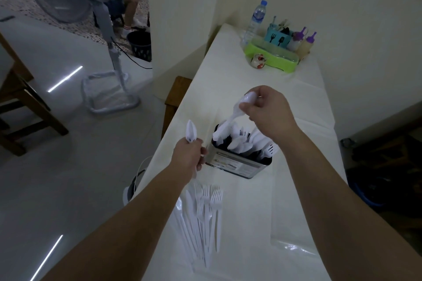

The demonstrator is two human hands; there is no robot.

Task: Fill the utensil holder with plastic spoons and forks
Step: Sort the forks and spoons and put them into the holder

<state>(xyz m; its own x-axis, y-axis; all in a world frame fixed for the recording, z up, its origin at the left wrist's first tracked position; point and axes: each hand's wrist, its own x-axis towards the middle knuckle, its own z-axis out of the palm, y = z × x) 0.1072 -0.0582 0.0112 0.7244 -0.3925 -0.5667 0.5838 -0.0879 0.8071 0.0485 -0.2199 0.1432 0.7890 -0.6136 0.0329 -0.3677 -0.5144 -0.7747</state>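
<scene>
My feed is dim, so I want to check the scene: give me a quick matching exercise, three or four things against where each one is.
Things:
1. spoon
2. forks
3. holder
4. bottle

Places:
A. far end of the table
B. lying flat near the table's close edge
C. pinched by the right hand
D. upright between the two hands

Pairs: 1-C, 2-B, 3-D, 4-A
</scene>
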